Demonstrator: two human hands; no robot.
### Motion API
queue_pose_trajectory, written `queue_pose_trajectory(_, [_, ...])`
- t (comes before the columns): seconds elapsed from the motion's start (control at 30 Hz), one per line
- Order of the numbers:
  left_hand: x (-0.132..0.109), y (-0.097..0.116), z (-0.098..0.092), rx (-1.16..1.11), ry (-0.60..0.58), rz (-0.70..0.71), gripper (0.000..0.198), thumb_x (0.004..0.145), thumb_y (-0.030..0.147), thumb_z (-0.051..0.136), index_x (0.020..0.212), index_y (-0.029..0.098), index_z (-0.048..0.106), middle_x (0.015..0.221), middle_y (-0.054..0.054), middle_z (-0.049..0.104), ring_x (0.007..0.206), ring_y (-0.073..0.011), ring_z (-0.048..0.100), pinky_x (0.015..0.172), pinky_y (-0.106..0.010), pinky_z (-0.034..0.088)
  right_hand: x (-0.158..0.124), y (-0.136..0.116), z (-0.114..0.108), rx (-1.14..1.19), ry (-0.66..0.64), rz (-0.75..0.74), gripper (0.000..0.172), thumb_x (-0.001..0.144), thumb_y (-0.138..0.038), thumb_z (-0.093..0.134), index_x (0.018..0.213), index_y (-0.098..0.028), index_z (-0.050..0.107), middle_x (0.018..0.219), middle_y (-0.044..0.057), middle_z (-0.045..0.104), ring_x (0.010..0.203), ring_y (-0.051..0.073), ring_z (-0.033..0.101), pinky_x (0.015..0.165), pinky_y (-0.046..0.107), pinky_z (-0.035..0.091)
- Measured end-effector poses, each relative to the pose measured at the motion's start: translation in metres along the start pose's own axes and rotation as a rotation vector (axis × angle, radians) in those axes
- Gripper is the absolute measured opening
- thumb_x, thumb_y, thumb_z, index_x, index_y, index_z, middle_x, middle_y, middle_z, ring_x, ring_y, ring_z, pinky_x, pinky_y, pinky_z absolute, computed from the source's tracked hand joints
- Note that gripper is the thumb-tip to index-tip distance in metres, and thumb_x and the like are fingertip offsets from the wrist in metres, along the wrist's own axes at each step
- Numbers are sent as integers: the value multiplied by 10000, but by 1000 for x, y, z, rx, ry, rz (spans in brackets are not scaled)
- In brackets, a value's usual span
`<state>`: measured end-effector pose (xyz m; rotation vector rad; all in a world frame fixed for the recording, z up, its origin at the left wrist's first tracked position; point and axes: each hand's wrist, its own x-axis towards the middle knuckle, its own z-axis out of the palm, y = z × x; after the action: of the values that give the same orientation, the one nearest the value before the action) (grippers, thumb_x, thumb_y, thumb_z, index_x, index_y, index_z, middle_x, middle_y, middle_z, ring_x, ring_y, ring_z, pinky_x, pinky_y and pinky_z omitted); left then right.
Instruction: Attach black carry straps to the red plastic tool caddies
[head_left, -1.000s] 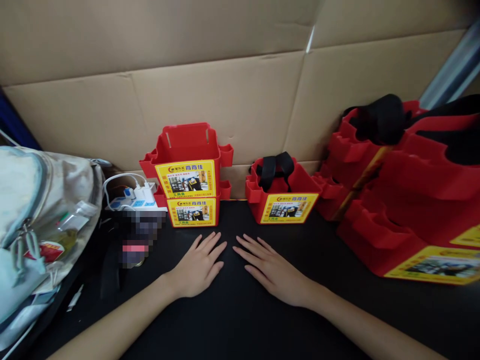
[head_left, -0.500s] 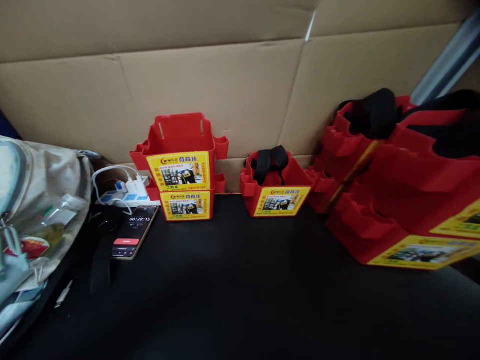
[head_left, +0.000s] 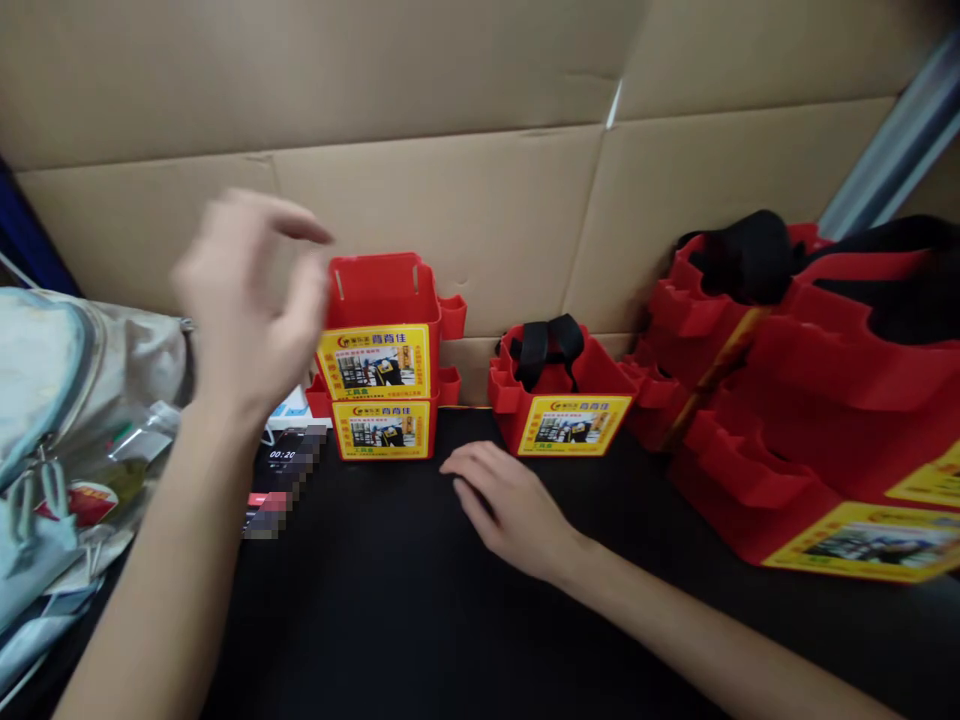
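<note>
Thumb and fingers stand apart on the left hand (head_left: 247, 300), which is raised and blurred, its fingers bent over a wide gap with only air between. It hangs just beside the left rim of the upper tool box (head_left: 382, 290), overlapping it in view; whether skin meets plastic I cannot tell. The right hand (head_left: 514, 515) is low over the black table (head_left: 375, 620), fingers gently curled and close together, thumb a little apart below them, holding nothing; contact with the tabletop is hard to judge.

The upper tool box, red with a yellow label, sits nested upright in the lower tool box (head_left: 384, 430) near the table's back edge. Its back wall shows two upright slots; its floor is hidden. Just right along that edge stands the single tool box (head_left: 607, 365), a black strap (head_left: 534, 350) looped inside its mouth. Toward the table's right edge are the farther tool boxes (head_left: 675, 308) and the nearer tool boxes (head_left: 847, 400), stacked, black webbing in their mouths.

At the table's left side lie a phone (head_left: 283, 470), partly pixelated, and a pale zippered bag (head_left: 142, 345). Cardboard (head_left: 450, 230) rises behind the back edge.
</note>
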<state>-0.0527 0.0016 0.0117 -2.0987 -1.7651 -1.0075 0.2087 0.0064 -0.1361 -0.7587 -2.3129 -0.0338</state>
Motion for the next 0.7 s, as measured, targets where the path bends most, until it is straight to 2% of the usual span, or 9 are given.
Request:
queue_pose_trajectory(0.07, [10, 4, 30, 112, 46, 128, 509, 875, 463, 246, 1152, 102, 473, 1210, -40, 505, 1196, -287, 395, 1018, -515, 167, -3, 21, 31, -59, -229, 139, 321, 860, -262, 434, 1139, -162, 557, 1205, 122, 539, 1158, 242, 473, 929, 450, 431])
queue_pose_trajectory(0.1, [16, 1, 43, 176, 20, 188, 457, 845, 476, 351, 1064, 114, 525, 1136, -64, 557, 1145, -277, 451, 1014, -531, 173, -6, 30, 41, -59, -304, 177, 353, 866, -293, 431, 1177, -169, 542, 1266, 123, 500, 1217, 249, 420, 970, 460, 397])
queue_pose_trajectory(0.17, [26, -8, 62, 265, -114, 241, 345, 794, 476, 471, 856, 150, 565, 934, -74, 625, 1021, -272, 528, 970, -539, 250, -11, 42, 51, -40, -378, 211, 383, 877, -321, 412, 1216, -181, 524, 1336, 114, 443, 1282, 243, 342, 1030, 457, 335])
queue_pose_trajectory(0.23, [32, -18, 68, 289, -188, 236, 311, 777, 475, 500, 732, 170, 535, 777, -62, 622, 906, -265, 555, 889, -492, 341, -14, 46, 51, -23, -394, 221, 384, 887, -315, 390, 1225, -189, 522, 1356, 101, 424, 1296, 229, 324, 1057, 444, 302])
queue_pose_trajectory(0.27, [33, -21, 67, 283, -189, 232, 308, 773, 476, 505, 712, 175, 524, 736, -56, 614, 868, -256, 556, 860, -466, 360, -14, 47, 51, -19, -391, 225, 382, 887, -308, 386, 1224, -191, 524, 1358, 98, 424, 1298, 226, 322, 1063, 442, 295])
queue_pose_trajectory(0.4, [25, -18, 57, 251, -110, 289, 211, 747, 404, 562, 737, 193, 549, 746, -38, 624, 913, -242, 528, 932, -464, 276, -16, 46, 50, -2, -368, 223, 364, 877, -296, 395, 1196, -202, 543, 1340, 87, 448, 1292, 222, 335, 1055, 442, 317])
queue_pose_trajectory(0.5, [19, -8, 54, 260, -56, 328, 153, 740, 352, 584, 769, 203, 564, 770, -35, 631, 950, -242, 510, 953, -467, 234, -17, 43, 50, -1, -285, 211, 396, 872, -296, 397, 1245, -195, 486, 1353, 101, 427, 1270, 219, 371, 1030, 435, 362])
queue_pose_trajectory(0.6, [18, -2, 59, 246, -50, 286, 169, 746, 362, 586, 765, 197, 557, 777, -42, 634, 900, -239, 517, 892, -454, 282, -5, 38, 43, -55, -61, 128, 498, 873, -262, 393, 1358, -187, 311, 1421, 106, 319, 1306, 210, 310, 1051, 424, 341])
queue_pose_trajectory(0.7, [20, 0, 66, 211, -80, 241, 179, 747, 360, 588, 739, 185, 547, 729, -39, 624, 828, -225, 525, 836, -435, 312, 23, 38, 41, -115, 183, 52, 635, 859, -306, 443, 1407, -156, 160, 1455, 127, 232, 1347, 231, 209, 1082, 442, 286])
